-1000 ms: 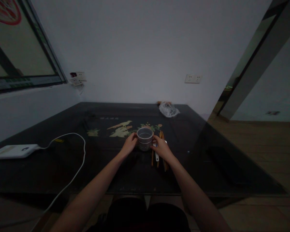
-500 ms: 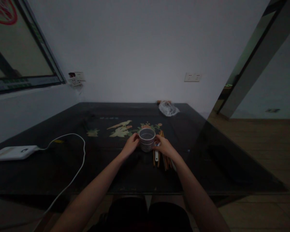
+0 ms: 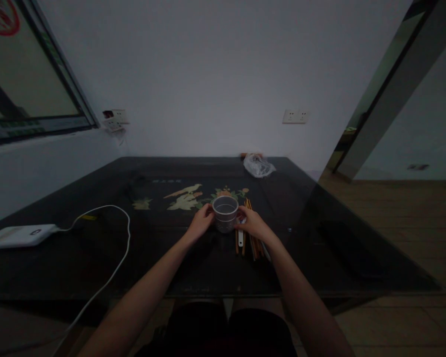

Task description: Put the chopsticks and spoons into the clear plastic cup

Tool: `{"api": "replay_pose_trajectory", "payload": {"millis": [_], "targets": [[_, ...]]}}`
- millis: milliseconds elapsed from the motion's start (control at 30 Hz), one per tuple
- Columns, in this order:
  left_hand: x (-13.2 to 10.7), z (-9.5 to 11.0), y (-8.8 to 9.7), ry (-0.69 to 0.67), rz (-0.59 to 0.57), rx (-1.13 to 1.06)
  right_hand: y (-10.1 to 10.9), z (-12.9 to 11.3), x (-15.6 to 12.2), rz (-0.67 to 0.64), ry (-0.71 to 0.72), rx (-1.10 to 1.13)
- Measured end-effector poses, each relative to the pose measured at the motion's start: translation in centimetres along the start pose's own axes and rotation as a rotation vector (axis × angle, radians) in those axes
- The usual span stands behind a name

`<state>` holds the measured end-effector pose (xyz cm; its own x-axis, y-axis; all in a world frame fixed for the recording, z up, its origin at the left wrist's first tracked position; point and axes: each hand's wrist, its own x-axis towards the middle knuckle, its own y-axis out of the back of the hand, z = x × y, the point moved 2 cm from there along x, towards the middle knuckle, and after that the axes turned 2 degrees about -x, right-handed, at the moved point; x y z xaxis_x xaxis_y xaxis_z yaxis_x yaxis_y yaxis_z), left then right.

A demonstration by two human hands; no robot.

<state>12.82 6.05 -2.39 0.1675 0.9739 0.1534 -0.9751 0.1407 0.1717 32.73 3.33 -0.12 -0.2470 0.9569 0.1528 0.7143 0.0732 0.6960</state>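
Observation:
A grey round cup-like container (image 3: pixel 225 218) with a pale rim stands upright between my two hands, its open top facing me. My left hand (image 3: pixel 201 221) grips its left side, thumb and fingers curled against the wall. On the opposite side my right hand (image 3: pixel 253 222) holds it the same way. Under and beside my right hand lie several wooden chopsticks (image 3: pixel 257 249) and a white handle (image 3: pixel 241 238) of a utensil; their far parts are partly hidden by the hand. Whether the container's base touches the table is hard to make out.
The dark table (image 3: pixel 163 168) bears a bird-and-flower picture (image 3: pixel 186 198). A crumpled clear plastic bag (image 3: pixel 259 166) lies at the back. On the left a white power bank-like device (image 3: pixel 20 236) trails a white cable (image 3: pixel 129 233). A dark flat object (image 3: pixel 351 248) lies at right.
Both hands keep their hold on the container, which stays in place. Only the camera view has shifted slightly.

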Motion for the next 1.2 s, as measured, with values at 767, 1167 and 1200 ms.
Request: {"api": "replay_pose_trajectory", "payload": {"millis": [767, 1167, 1200], "targets": [[-3.4, 6.5, 2.6, -0.62, 0.485, 0.125, 3.7, 0.9, -0.5, 0.313, -0.223, -0.145], [-8.6, 5.9, -6.2, -1.065, -0.595, 0.829, 1.6, -1.0, -1.4, 0.102, -0.395, -0.523], [-8.5, 5.7, -6.4, -1.04, -0.591, 0.841, 1.4, -1.0, -1.4, 0.09, -0.393, -0.529]]}}
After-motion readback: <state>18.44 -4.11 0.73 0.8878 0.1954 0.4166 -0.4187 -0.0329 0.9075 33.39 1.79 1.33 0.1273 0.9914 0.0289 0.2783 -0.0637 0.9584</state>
